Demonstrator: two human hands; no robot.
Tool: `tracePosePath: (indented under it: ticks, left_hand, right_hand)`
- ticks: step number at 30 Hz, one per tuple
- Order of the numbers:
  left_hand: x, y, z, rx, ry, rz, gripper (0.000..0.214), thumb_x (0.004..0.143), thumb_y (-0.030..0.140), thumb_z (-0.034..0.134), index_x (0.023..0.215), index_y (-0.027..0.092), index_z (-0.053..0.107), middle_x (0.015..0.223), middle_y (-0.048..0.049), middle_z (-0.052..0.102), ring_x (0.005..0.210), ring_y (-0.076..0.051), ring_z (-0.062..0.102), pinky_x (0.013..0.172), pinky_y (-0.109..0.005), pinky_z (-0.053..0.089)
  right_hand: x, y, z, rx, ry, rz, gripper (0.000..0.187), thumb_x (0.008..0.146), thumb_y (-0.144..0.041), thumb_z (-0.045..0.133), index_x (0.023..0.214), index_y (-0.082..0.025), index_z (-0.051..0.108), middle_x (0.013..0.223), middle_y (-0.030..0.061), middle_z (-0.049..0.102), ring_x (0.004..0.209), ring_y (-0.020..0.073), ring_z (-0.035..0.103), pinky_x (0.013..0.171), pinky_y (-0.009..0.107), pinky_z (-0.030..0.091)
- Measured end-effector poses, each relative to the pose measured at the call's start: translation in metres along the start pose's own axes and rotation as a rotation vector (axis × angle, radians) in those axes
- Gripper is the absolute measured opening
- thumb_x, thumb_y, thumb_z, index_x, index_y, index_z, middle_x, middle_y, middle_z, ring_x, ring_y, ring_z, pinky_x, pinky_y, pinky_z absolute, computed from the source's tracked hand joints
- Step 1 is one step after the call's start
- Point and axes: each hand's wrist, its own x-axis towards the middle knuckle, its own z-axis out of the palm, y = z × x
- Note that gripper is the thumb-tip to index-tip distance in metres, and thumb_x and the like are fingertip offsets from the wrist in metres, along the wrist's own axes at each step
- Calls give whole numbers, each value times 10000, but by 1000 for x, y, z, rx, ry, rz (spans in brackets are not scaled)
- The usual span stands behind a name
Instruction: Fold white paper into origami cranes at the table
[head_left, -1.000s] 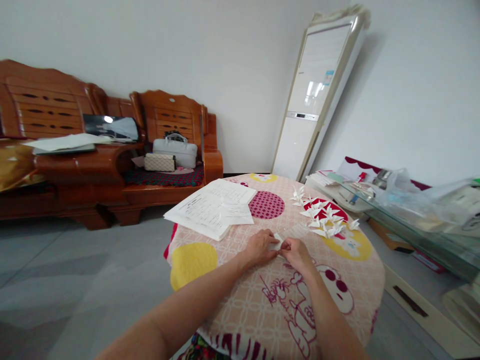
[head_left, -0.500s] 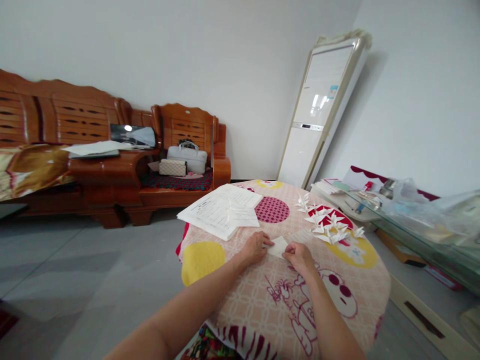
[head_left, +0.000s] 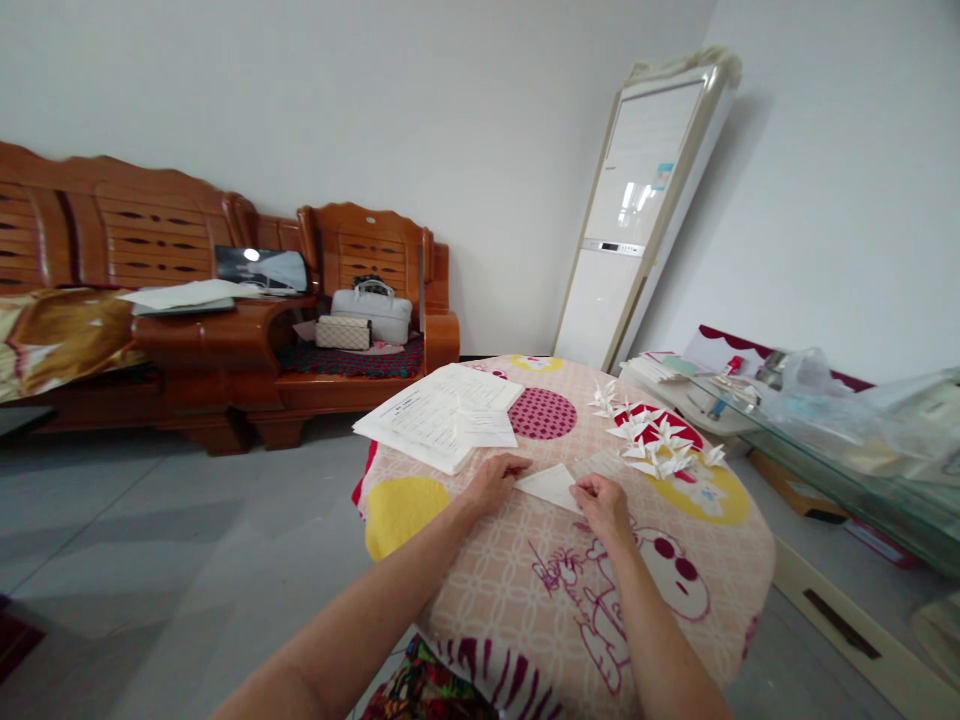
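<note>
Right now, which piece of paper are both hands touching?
The triangular white paper between the left hand and right hand; the stacked sheets lie apart, farther left.

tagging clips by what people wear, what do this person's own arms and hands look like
The left hand and right hand look ungloved. Both forearms are bare, with no sleeve, watch or bracelet in view; any rings are too small to tell. Patterned multicoloured fabric at the bottom is probably clothing.

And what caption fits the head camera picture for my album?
Left hand and right hand on white paper, folded paper birds close by.
</note>
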Motion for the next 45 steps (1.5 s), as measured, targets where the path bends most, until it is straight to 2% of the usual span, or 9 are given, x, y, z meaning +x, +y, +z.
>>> tracePosePath:
  ticks: [7,13,19,27,31,36,40,43,45]
  left_hand:
    - [-6,10,4,-75,-38,-34,587,640,138,630,1226,166,624,1065,-57,701,922,-194,634,833,-300,507]
    - [-10,18,5,-13,30,-22,518,685,93,555,1184,187,656,974,-46,710,860,-172,635,816,-299,505]
    - [-13,31,0,-80,111,228,350,760,168,595,1096,188,690,927,-50,719,895,-181,631,891,-342,480]
    - [-13,27,-3,-94,-15,344,374,756,162,626,1122,219,683,1125,-61,704,1126,-217,599,1110,-455,325]
    - [-5,17,-2,-59,-23,395,379,796,138,573,1147,238,673,1162,-52,692,1175,-213,581,1131,-484,290]
    - [4,21,-5,-13,-70,523,284,856,220,559,1103,251,696,1147,-49,699,1160,-210,585,1118,-466,310]
    - [9,34,-12,-168,-5,264,247,872,338,559,937,171,730,924,-53,733,849,-187,661,786,-303,507]
    - [20,35,-14,-303,-81,61,394,874,438,529,734,109,693,641,-18,638,573,-124,570,508,-205,407]
    - [29,31,-12,-363,-79,-22,318,861,386,547,860,103,692,665,-10,622,556,-103,547,488,-188,385]
  right_hand:
    - [0,2,-4,63,234,-45,287,790,-317,457,891,-151,668,865,111,709,820,222,649,764,297,499]
    - [-3,-9,-3,153,193,-120,432,708,-245,469,1080,-116,649,999,124,699,901,219,641,838,299,485]
    - [-3,-10,-6,260,92,-119,181,640,-243,522,706,-175,675,702,38,689,747,223,631,755,301,472]
    - [-6,-4,-20,555,118,-71,132,627,-201,499,690,-188,614,817,64,717,820,217,654,777,304,482]
    - [-4,-3,-24,892,44,-18,94,556,-139,591,626,-188,630,734,32,712,741,190,626,729,288,465]
    - [2,-2,-25,998,11,-17,96,558,-112,653,619,-184,668,723,24,724,749,179,628,748,283,457]
    - [4,-8,-31,1021,38,39,101,577,-189,731,673,-180,700,682,3,713,655,156,620,689,274,478]
    - [4,-11,-33,1016,37,146,200,558,-252,774,724,-166,702,682,5,714,587,143,616,608,262,496]
    - [5,-9,-30,961,64,256,235,543,-285,779,719,-163,683,641,0,701,522,137,602,518,246,487]
